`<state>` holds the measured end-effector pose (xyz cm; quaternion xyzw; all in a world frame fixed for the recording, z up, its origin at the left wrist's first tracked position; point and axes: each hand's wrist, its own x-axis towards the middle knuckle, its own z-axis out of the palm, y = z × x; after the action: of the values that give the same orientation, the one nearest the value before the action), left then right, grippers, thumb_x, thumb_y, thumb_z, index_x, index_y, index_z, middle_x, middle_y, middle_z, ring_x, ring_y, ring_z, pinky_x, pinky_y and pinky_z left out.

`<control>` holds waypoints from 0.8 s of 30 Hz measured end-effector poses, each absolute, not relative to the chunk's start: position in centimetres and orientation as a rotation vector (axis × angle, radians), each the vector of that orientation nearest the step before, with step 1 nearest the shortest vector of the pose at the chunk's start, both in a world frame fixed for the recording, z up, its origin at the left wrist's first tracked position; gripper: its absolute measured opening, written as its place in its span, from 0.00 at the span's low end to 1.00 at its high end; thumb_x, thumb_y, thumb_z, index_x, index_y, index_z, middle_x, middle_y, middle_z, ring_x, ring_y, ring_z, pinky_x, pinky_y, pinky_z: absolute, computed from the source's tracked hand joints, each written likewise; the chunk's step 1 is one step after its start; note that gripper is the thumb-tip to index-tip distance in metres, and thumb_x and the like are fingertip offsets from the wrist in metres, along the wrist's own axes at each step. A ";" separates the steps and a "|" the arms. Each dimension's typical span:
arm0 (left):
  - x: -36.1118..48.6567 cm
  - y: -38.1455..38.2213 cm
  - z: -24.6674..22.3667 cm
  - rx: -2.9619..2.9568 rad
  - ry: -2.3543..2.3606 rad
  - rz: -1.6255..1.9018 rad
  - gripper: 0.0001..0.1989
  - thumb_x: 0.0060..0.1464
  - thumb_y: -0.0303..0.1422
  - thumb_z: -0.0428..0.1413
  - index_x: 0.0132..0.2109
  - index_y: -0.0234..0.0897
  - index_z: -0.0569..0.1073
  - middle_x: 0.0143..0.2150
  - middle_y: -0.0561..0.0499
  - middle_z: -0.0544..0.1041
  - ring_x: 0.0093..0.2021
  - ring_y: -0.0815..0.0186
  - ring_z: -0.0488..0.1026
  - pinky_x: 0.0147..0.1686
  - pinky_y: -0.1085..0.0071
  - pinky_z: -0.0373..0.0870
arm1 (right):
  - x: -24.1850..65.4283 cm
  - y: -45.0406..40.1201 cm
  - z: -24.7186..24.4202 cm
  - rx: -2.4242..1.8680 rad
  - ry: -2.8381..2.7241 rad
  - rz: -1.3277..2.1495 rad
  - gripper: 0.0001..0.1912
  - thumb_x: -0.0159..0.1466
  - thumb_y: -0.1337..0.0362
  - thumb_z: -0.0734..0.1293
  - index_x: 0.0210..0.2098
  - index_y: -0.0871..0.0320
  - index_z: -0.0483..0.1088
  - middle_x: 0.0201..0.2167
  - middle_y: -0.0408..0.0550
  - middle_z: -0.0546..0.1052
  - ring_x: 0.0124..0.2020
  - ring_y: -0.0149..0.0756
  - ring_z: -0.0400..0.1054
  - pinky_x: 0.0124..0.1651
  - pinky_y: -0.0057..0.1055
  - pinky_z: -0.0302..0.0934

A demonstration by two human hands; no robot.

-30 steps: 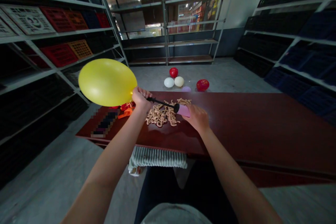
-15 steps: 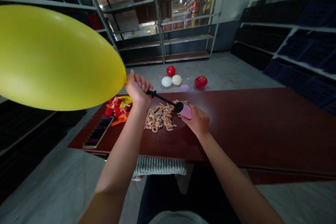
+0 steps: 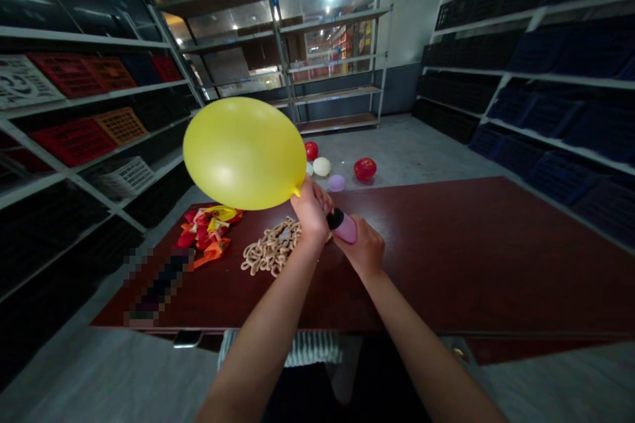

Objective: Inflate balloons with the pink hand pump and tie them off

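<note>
A large inflated yellow balloon (image 3: 243,152) extends to the left of my left hand (image 3: 313,208). That hand is closed round the balloon's neck and one end of a hand balloon pump (image 3: 346,227). The pump's pink barrel with its black collar shows between my hands. My right hand (image 3: 366,248) is wrapped round the barrel. On the table below lies a heap of beige, curled pieces (image 3: 270,251), partly hidden by my left forearm. Farther left is a pile of uninflated red, orange and yellow balloons (image 3: 208,231).
The dark red table (image 3: 471,251) spans the front. A phone-like object (image 3: 161,287), blurred out, lies at its left. Beyond the table on the floor are a red balloon (image 3: 365,169), a cream balloon (image 3: 322,166) and a purple one (image 3: 337,183). Shelves with crates (image 3: 74,135) stand along both sides.
My left hand has come closer to my right, and the pump's black rod no longer shows between them. The yellow balloon has shifted right and looks smaller in view. The camera view has shifted.
</note>
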<state>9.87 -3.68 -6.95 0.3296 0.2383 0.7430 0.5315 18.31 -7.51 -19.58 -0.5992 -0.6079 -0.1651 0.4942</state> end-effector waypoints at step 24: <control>-8.9 -4.6 -5.6 0.498 0.572 1.832 0.27 0.65 0.30 0.44 0.17 0.37 0.47 0.11 0.58 0.46 0.11 0.74 0.44 0.15 0.72 0.46 | 17.0 -7.8 -19.4 -1.366 -2.032 -0.501 0.18 0.57 0.61 0.72 0.47 0.52 0.69 0.37 0.49 0.79 0.36 0.43 0.75 0.38 0.35 0.65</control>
<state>-8.86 -4.57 -5.65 0.2101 0.2416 0.7730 0.5476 16.95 -7.82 -19.38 -0.5187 -0.7714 -0.1902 0.3158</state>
